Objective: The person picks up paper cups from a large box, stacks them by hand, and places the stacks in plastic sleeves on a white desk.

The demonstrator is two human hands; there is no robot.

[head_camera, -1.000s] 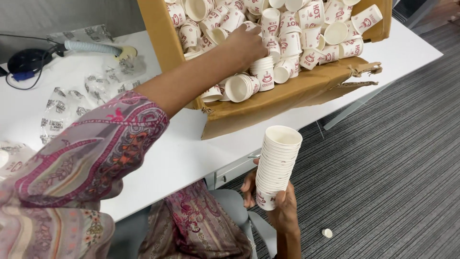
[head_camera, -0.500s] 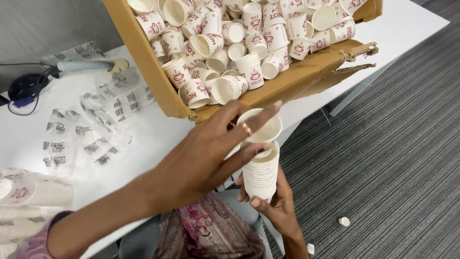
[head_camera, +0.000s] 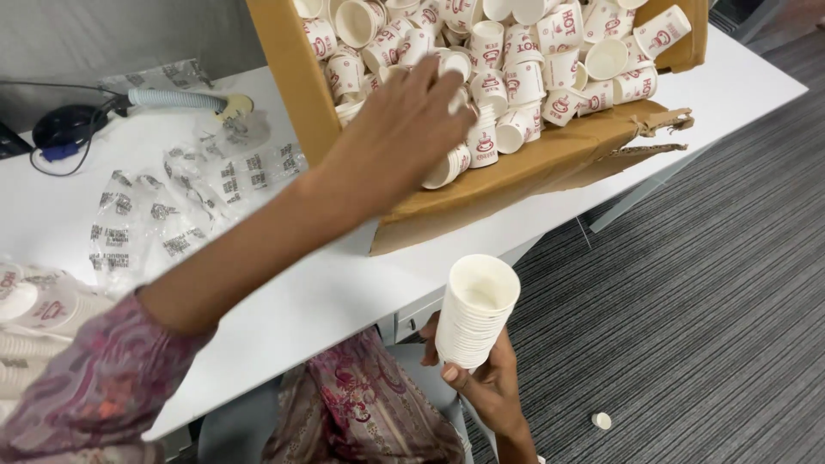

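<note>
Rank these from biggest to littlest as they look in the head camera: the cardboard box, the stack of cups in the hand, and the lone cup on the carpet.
1. cardboard box
2. stack of cups, held in the right hand
3. lone cup on the carpet

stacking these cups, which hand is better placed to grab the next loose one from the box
Left. The left hand is already in the cardboard box among the loose cups; the right hand holds the cup stack.

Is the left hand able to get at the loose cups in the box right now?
Probably yes. The left hand is already over the open cardboard box, fingers among the loose cups, with nothing in between. The right hand is busy holding the cup stack.
</note>
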